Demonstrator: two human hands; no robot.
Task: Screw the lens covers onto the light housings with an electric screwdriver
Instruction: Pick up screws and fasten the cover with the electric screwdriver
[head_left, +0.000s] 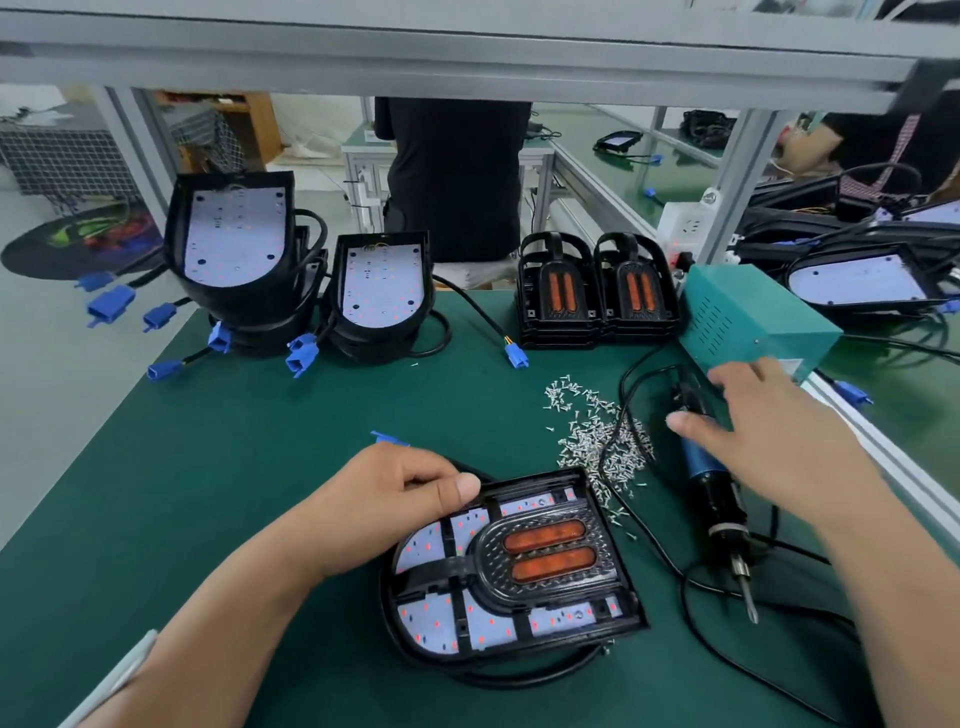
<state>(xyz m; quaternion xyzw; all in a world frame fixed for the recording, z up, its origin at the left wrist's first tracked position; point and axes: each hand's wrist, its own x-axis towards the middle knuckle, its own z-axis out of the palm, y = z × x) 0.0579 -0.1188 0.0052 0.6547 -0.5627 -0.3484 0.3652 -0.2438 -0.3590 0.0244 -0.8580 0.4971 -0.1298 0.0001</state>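
Note:
A black light housing (415, 644) lies on the green mat in front of me, with a black lens cover (550, 551) with two orange lenses seated on its white LED board. My left hand (395, 493) grips the housing's far left rim, thumb on top. The electric screwdriver (711, 493), blue and black, lies on the mat to the right, bit pointing toward me. Just above its rear end hovers my right hand (763, 421), fingers spread and relaxed, holding nothing. Loose screws (597, 431) are scattered between housing and screwdriver.
Two stacks of housings (306, 280) with blue connectors stand at the back left. Stacked lens covers (597, 296) sit at the back centre. A green power box (748, 322) stands at the right. A person stands beyond the bench. The screwdriver cable loops over the mat.

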